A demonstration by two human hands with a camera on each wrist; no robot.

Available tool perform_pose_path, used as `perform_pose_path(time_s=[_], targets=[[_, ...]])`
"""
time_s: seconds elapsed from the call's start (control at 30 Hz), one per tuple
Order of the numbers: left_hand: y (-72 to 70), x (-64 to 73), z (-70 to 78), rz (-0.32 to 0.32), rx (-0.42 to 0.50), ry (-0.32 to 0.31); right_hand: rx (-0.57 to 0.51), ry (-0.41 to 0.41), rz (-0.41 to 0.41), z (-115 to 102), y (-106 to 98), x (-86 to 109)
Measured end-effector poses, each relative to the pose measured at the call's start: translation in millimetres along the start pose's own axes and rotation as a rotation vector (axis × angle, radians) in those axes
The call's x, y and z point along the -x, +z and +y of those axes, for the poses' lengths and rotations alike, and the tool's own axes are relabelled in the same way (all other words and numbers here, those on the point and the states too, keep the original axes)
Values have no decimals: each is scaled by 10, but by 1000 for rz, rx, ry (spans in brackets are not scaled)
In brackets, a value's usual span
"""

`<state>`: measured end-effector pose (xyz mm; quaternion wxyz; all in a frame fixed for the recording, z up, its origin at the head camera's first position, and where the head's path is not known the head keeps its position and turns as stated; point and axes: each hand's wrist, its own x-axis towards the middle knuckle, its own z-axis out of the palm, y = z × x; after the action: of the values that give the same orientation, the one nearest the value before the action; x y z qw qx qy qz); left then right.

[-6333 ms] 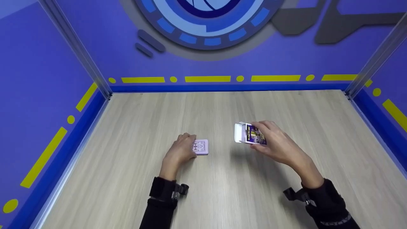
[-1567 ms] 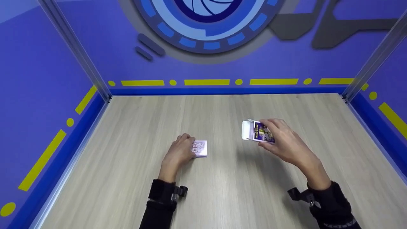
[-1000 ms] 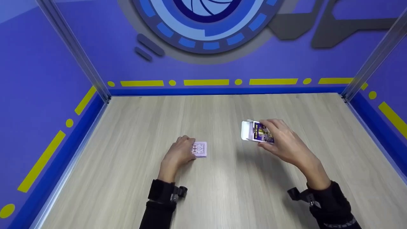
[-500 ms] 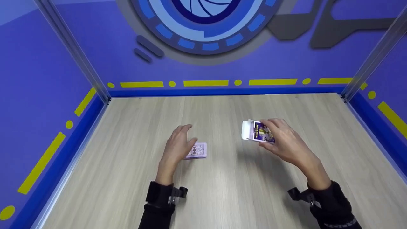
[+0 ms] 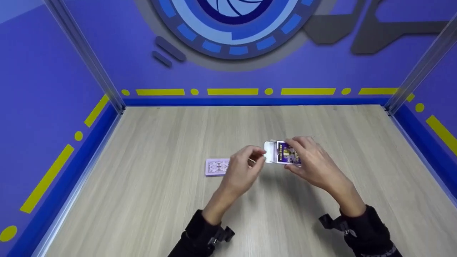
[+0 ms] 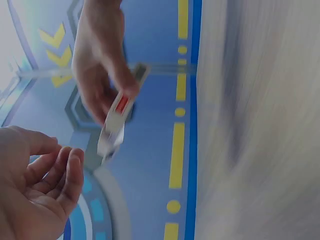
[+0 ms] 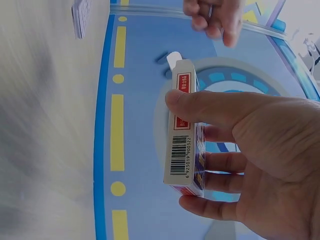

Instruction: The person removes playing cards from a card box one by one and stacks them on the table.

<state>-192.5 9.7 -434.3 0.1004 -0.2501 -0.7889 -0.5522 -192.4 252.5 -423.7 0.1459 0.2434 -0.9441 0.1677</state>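
Note:
My right hand (image 5: 316, 164) grips a purple and white playing-card box (image 5: 285, 153) above the table, its lid flap swung out to the left. In the right wrist view the thumb presses the box's narrow side (image 7: 181, 150), which bears a barcode, with the fingers on the opposite side. My left hand (image 5: 242, 171) is beside the flap, fingers loosely bent and nothing seen in them; the left wrist view shows a gap between its fingertips and the box (image 6: 120, 107). A squared deck of lilac-backed cards (image 5: 216, 167) lies on the table, its right end hidden behind the left hand.
The wooden table (image 5: 160, 142) is bounded by blue-purple panels (image 5: 107, 53) at the back and both sides. Metal corner posts (image 5: 84, 53) stand at the rear. Each wrist wears a black strap with a small camera mount (image 5: 332, 222).
My left hand has let go of the deck, lifted off it and moved right to the box's flap. The right hand has brought the box slightly left and lower.

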Motion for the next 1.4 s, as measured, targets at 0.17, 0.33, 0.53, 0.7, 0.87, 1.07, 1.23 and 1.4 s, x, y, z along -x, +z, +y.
perform_pose_path(time_s=[0.17, 0.33, 0.53, 0.7, 0.87, 1.07, 1.23, 1.4], targets=[[132, 28, -21, 16, 37, -15, 3, -70, 19, -91, 75, -10], [188, 32, -132, 45, 45, -58, 13, -121, 29, -169, 130, -9], [205, 28, -221, 58, 84, -162, 8, -138, 22, -218, 161, -10], [202, 31, -246, 34, 99, -195, 10, -169, 30, -221, 169, -10], [186, 21, -256, 0, 100, -193, 25, -195, 44, -215, 176, -10], [168, 13, -298, -4, 86, -211, 15, -194, 39, -223, 183, -13], [134, 6, -290, -2, 88, -229, 10, -171, 21, -215, 180, -14], [82, -7, -250, 8, 98, -251, 8, -137, 5, -195, 185, -16]])
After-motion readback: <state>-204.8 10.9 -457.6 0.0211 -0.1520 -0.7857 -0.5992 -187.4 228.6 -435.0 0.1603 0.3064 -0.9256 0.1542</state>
